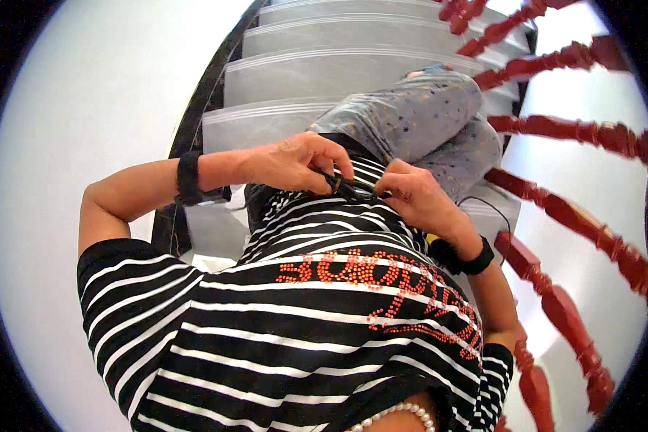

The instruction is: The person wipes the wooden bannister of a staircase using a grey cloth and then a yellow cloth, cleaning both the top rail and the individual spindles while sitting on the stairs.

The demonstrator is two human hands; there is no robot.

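My left hand point(295, 162) and my right hand point(417, 194) are at my waist, over a black-and-white striped top point(266, 324). Both have fingers closed on a small bundle of thin black cord or strap point(347, 190); its exact form is hard to make out. The left fingertips grip its left end, the right fingertips its right part. Beyond them lie my legs in grey speckled trousers point(403, 115). A thin black cable point(507, 227) loops down at my right. Each wrist wears a black band; a small yellow thing peeks out beside the right one, mostly hidden.
Grey steps point(281, 72) with grooved edges rise ahead of me, bordered by a dark strip point(194, 122) and a white wall point(57, 201) on the left. Red turned balusters point(569, 223) line the right side, close to my right arm.
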